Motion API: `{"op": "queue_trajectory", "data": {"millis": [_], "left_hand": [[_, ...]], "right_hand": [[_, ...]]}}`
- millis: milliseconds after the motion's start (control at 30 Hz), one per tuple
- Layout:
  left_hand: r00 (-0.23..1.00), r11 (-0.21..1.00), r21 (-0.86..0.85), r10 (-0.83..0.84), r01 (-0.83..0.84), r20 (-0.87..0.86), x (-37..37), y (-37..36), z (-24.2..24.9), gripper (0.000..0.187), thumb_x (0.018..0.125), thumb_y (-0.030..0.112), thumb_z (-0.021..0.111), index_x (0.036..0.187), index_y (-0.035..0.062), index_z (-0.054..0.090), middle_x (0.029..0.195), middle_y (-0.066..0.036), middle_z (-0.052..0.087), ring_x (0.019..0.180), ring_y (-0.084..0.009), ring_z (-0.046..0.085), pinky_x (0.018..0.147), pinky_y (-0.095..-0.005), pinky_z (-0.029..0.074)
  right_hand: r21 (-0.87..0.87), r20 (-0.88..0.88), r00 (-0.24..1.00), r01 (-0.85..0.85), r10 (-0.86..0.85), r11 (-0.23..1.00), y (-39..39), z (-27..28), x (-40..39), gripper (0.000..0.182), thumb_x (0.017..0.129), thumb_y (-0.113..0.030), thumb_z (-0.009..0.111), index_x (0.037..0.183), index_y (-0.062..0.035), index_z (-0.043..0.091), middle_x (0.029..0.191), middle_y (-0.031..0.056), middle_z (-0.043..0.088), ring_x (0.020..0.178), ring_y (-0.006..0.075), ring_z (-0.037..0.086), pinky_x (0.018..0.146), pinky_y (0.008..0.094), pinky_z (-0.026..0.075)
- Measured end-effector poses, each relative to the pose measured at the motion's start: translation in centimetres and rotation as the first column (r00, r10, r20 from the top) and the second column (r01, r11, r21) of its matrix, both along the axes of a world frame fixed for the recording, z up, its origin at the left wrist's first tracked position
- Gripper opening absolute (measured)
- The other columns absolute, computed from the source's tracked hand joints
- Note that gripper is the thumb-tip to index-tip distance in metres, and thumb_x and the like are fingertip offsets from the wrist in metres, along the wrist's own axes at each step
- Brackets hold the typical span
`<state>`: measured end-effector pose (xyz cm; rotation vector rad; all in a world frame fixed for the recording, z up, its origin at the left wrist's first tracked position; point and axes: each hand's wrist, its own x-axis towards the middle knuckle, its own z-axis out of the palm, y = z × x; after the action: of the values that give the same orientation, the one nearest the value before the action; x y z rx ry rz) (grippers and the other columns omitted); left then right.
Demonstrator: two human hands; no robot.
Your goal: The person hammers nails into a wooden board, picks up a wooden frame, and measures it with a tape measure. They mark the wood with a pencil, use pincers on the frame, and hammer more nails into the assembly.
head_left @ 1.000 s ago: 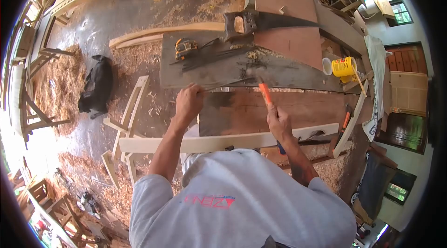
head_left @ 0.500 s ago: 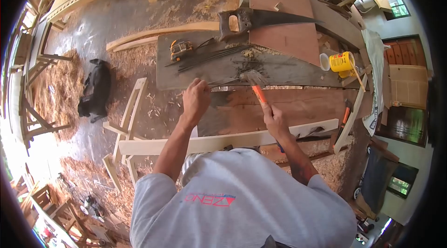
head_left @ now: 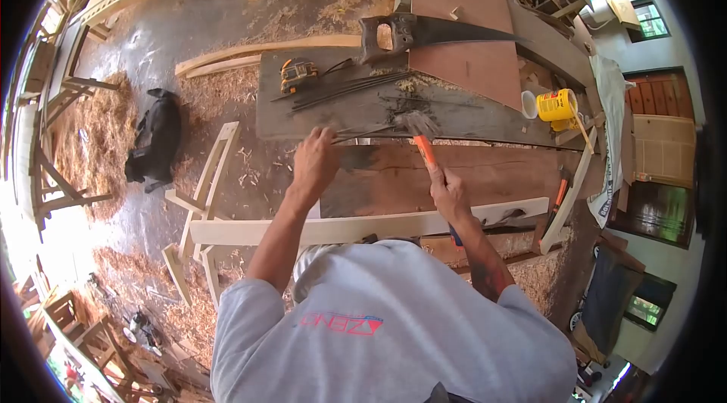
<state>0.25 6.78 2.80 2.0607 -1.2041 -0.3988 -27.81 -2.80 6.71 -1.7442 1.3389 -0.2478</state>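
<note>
My left hand (head_left: 316, 157) is closed around the near end of a thin dark rod (head_left: 369, 131), which lies along the front edge of a dark board (head_left: 500, 123). In my right hand (head_left: 450, 189) is a hammer (head_left: 424, 150) with an orange handle. Its grey head is smeared by motion over the rod's far end, so whether it touches cannot be told. Several similar thin rods (head_left: 341, 91) lie behind on the board, beside a yellow and black tape measure (head_left: 298, 75).
A handsaw (head_left: 386, 37) rests across a reddish plywood sheet (head_left: 462, 62). To the right, a yellow tub (head_left: 556, 105) lies on its side. A pale plank (head_left: 371, 228) runs close to my body. On the left floor are a black dog-like shape (head_left: 154, 140) and wood shavings.
The blurred hammer head has shifted slightly right and up within the view. My left hand keeps its grip on the rod, and the whole view has moved a little.
</note>
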Motion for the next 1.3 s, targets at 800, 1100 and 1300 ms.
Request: {"op": "queue_trajectory", "data": {"millis": [800,1100,1300], "left_hand": [[0.995,0.991,-0.135,-0.036,0.023,-0.091,0.6,-0.5,-1.8,0.006,0.084,0.007,0.063,0.084,0.0015,0.063,0.090,-0.017,0.060,0.089,-0.0381,0.058,0.079,-0.0468,0.047],[0.999,0.981,-0.188,-0.037,0.038,0.009,-0.1,-1.4,-2.3,0.002,0.079,0.003,0.062,0.079,0.0027,0.059,0.086,-0.014,0.057,0.087,-0.0355,0.056,0.076,-0.0451,0.046],[0.996,0.981,-0.173,-0.088,0.089,0.014,-0.2,-1.1,-2.4,0.003,0.078,0.003,0.062,0.079,0.0030,0.059,0.087,-0.015,0.057,0.088,-0.0355,0.056,0.078,-0.0450,0.046]], "right_hand": [[0.128,0.086,0.993,0.065,-0.077,0.990,0.3,2.5,0.9,0.044,0.105,-0.041,0.045,0.101,-0.0005,0.063,0.063,0.0003,0.048,0.058,0.0084,0.049,0.055,0.0279,0.041],[0.008,0.092,0.995,0.037,-0.037,0.999,0.2,1.4,0.6,0.044,0.105,-0.040,0.045,0.104,-0.0005,0.063,0.058,-0.0033,0.045,0.051,0.0038,0.043,0.046,0.0236,0.034],[-0.029,0.254,0.966,0.060,-0.051,0.998,1.3,0.9,0.7,0.046,0.104,-0.043,0.047,0.101,-0.0006,0.065,0.058,-0.0032,0.045,0.051,0.0046,0.043,0.046,0.0242,0.034]]}}
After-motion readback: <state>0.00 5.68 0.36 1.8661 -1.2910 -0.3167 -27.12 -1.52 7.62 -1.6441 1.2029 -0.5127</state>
